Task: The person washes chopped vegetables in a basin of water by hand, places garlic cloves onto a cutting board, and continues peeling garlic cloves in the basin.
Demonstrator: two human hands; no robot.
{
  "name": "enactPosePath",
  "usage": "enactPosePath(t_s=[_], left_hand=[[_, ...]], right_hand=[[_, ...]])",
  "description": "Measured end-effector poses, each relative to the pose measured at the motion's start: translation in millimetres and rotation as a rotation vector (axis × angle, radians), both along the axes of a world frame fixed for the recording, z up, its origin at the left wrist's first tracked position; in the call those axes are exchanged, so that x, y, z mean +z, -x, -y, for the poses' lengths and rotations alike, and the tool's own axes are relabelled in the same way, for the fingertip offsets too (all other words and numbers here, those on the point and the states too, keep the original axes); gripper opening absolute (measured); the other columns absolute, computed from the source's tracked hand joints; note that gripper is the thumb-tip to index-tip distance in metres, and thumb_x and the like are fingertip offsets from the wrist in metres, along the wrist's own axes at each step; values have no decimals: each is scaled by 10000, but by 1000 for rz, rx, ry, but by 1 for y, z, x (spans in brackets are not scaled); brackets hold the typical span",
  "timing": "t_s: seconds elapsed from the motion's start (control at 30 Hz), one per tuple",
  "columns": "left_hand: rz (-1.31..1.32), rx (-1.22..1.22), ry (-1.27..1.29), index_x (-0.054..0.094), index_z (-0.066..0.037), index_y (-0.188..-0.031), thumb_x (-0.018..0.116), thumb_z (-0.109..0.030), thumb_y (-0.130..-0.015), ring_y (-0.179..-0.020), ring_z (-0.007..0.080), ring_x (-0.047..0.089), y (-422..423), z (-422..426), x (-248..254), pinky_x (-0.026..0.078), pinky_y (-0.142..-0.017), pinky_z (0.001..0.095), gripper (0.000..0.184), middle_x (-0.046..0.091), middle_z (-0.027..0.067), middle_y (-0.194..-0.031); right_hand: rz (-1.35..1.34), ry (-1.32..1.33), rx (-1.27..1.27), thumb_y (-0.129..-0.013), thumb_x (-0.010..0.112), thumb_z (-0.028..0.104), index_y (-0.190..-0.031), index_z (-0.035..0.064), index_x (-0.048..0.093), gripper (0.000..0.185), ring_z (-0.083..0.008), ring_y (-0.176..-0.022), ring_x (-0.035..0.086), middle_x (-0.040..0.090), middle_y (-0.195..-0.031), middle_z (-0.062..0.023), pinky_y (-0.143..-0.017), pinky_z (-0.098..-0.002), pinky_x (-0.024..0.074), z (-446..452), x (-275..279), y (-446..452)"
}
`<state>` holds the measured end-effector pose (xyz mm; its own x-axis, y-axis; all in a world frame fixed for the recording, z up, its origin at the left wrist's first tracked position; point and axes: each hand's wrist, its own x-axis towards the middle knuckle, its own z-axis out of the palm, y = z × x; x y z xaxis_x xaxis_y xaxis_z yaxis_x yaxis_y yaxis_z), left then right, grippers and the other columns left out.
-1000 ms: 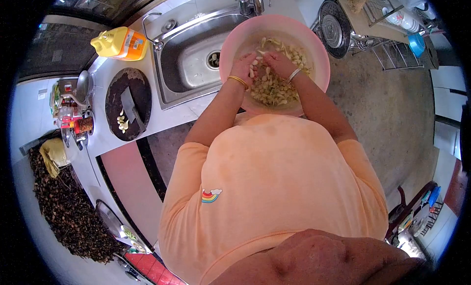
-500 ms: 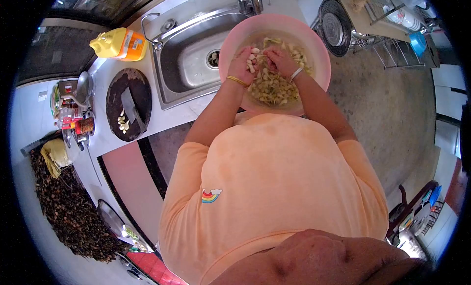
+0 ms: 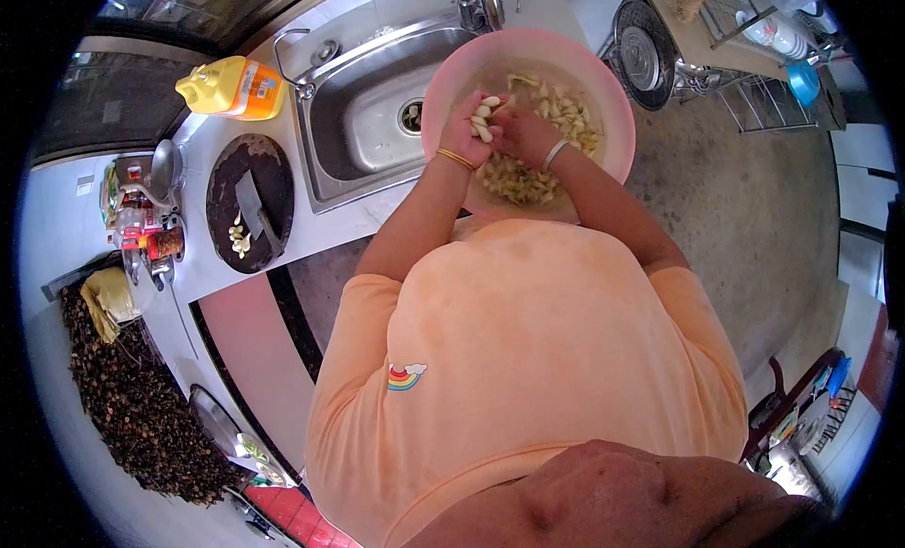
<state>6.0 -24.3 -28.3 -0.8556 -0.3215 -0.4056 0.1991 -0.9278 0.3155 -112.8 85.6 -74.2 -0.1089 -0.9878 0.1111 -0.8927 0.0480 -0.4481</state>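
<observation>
The left hand (image 3: 462, 136) cups pale cloves (image 3: 483, 130) over the basin (image 3: 619, 124); the right hand (image 3: 528, 136) is beside it, its grip unclear. Keep the left palm hollow and low so none roll out.

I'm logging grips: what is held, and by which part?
Pale cloves, loose in the cupped left hand, by no particular part; whether the right hand holds any is unclear.
</observation>
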Motion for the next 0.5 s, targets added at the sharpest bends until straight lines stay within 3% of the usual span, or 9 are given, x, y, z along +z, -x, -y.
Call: enactPosePath(t_s=[0.07, 0.17, 0.2, 0.27, 0.4, 0.5], left_hand=[[-17, 3, -29, 521, -94, -950, 525, -240, -892, -691, 159, 550, 0, 1, -2, 427, -494, 246, 157, 592, 123, -1009], [44, 64, 17, 522, -90, -938, 548, -229, -876, -642, 151, 516, 0, 5, -13, 415, -480, 253, 155, 589, 100, -922], [96, 72, 29, 522, -90, -934, 557, -229, -867, -627, 146, 501, 1, 5, -14, 408, -473, 247, 158, 576, 83, -873], [148, 80, 40, 522, -91, -930, 567, -229, -858, -611, 141, 486, 2, 4, -16, 401, -465, 241, 162, 564, 66, -825], [290, 54, 207, 528, -95, -914, 613, -172, -819, -563, 123, 493, 3, -3, -7, 384, -408, 218, 149, 558, 48, -774], [270, -50, 273, 538, -86, -914, 629, -157, -804, -531, 118, 482, 0, -2, 0, 389, -408, 215, 160, 558, 38, -743]], right_hand=[[464, -130, -297, -832, 556, 293, -1005, 45, 593, 305, -331, -823, 602, 614, -876, -185, -758, -403, 472, -1, 29, 2], [588, 88, -432, -852, 541, 294, -953, 26, 594, 291, -313, -746, 593, 601, -789, -177, -699, -384, 465, 1, 11, 17], [588, 88, -433, -852, 541, 294, -953, 26, 594, 291, -313, -746, 593, 601, -789, -177, -699, -384, 465, 2, 12, 20], [674, 13, -413, -875, 543, 286, -898, 38, 545, 249, -138, -616, 528, 527, -688, -39, -574, -286, 452, 3, 15, 25], [810, 13, -352, -879, 532, 357, -897, 32, 569, 328, -139, -616, 499, 535, -686, -56, -583, -316, 425, 0, 32, 15], [1000, -103, -189, -896, 508, 379, -879, 43, 574, 343, -89, -607, 466, 508, -677, -4, -550, -271, 414, -1, 33, 11]])
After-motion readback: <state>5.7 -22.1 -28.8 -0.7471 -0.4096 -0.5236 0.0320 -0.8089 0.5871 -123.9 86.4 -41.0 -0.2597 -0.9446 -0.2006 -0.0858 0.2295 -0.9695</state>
